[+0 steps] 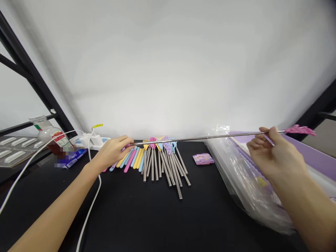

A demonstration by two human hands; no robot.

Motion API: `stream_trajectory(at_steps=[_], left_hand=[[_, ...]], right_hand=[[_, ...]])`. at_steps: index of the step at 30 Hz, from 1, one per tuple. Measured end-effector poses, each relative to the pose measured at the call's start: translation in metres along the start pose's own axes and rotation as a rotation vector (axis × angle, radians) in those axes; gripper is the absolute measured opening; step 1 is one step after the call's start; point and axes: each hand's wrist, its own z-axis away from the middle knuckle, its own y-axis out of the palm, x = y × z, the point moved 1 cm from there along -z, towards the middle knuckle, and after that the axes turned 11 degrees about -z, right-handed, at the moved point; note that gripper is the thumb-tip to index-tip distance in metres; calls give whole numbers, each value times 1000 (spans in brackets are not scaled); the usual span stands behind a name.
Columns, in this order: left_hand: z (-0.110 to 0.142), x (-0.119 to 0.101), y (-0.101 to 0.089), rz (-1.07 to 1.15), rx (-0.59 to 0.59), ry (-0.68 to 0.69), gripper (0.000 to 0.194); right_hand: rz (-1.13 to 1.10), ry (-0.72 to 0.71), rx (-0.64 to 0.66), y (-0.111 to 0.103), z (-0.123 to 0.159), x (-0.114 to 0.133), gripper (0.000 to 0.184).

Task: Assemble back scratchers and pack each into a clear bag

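Note:
Between my two hands stretches a telescopic back scratcher (194, 139), its thin metal rod drawn out long and nearly level above the table. My left hand (113, 151) is closed around its pink handle end, which the fingers mostly hide. Thumb and fingers of my right hand (274, 150) pinch the rod just short of the pink hand-shaped head. Beneath the rod lies a pile of metal back scratcher rods (168, 168) with yellow, pink, purple and blue claw heads. Several coloured handles (133, 159) lie side by side near my left hand.
Small pink cards (203, 159) are stacked right of the pile. A purple box (320, 157) and clear plastic bags (246, 185) take up the right side. At left are a bottle (54, 134), a blue packet (75, 158), a power strip (101, 142) and a white cable (91, 203).

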Motion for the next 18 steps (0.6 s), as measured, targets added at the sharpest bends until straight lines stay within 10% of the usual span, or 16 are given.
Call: stream_trajectory(at_steps=[9,18], left_hand=[[-1,-19,4,-27,-274,196,18],[-16,-85,-8,257,-177,186,21]], right_hand=[[24,-78,79,13,19,-10,20],[172,219,428,53,98,-73,29]])
